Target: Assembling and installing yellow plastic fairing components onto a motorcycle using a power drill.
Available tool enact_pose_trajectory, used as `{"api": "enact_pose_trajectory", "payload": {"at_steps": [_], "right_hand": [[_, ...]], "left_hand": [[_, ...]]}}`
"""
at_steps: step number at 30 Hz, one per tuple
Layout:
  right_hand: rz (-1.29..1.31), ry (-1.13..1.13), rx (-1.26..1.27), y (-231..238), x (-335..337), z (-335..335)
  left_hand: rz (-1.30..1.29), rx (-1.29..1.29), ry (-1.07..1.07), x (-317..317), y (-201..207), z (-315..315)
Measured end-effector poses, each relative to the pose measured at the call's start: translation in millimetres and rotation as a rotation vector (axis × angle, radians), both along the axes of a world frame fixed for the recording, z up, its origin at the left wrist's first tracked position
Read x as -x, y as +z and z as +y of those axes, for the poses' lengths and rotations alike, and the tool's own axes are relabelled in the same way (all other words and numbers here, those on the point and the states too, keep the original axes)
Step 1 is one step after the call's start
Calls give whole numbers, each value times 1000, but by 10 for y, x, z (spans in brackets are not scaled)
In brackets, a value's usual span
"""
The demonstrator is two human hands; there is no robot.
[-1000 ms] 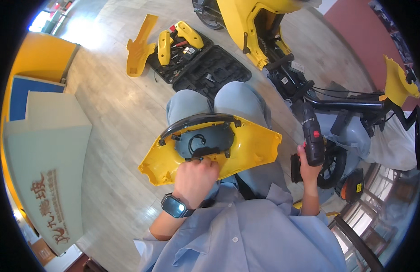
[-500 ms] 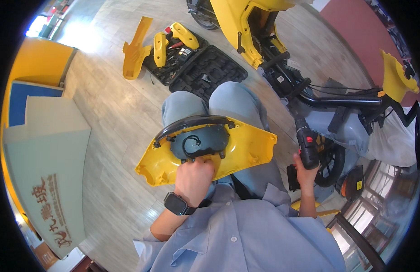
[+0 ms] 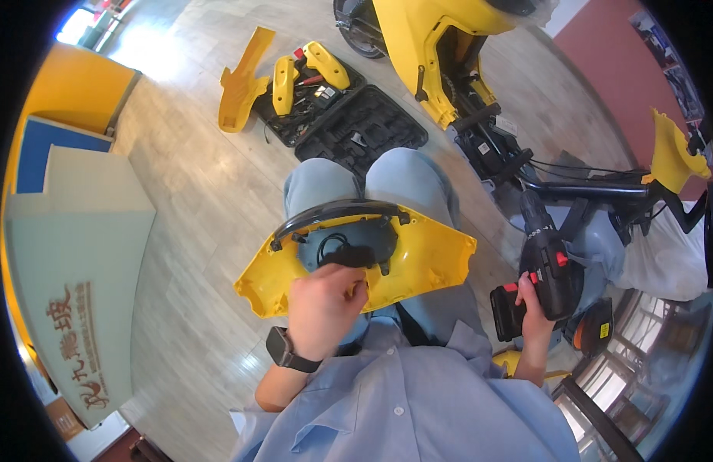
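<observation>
A yellow curved plastic panel (image 3: 429, 246) lies across my lap, its inner side up. Set into it is a dark grey lamp-like housing (image 3: 306, 250) with a looped black cable; a black curved trim (image 3: 337, 209) runs along its far edge. Over the panel's near edge, my left hand (image 3: 324, 304) is closed, with a small black part (image 3: 350, 256) at its fingertips; its exact kind is unclear. Off to the right, my right hand (image 3: 535, 314) grips a black cordless drill (image 3: 547, 250) with red details, its chuck pointing away from me.
Beyond my knees lies an open black tool case (image 3: 360, 127), with yellow covers (image 3: 283, 85) on its tools. Left of it is another yellow panel (image 3: 237, 88). A partly stripped yellow scooter (image 3: 406, 58) stands at the right. A pale counter (image 3: 79, 231) stands left.
My left hand has risen off the panel toward me, and a small black part now shows at its fingers. My right hand has lifted the drill closer and slightly right.
</observation>
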State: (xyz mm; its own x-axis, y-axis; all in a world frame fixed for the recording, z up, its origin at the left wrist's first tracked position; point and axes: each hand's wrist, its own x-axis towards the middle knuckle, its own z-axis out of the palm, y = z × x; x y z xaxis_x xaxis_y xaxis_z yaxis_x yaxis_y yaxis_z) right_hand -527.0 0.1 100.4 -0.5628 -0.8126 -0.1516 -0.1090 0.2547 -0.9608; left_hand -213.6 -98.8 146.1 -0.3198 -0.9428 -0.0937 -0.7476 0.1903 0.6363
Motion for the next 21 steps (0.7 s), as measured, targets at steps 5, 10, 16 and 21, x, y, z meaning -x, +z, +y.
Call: {"api": "enact_pose_trajectory", "payload": {"at_steps": [5,10,16,21], "right_hand": [[5,241,-53,324,19,164],[1342,509,95,530,-102,146],[116,419,-148,806,-350,22],[114,427,89,613,-308,14]], "left_hand": [[534,-215,306,171,-58,-275],[584,-25,411,397,-374,-404],[402,107,428,445,-399,-359],[367,93,430,468,-497,-331]]}}
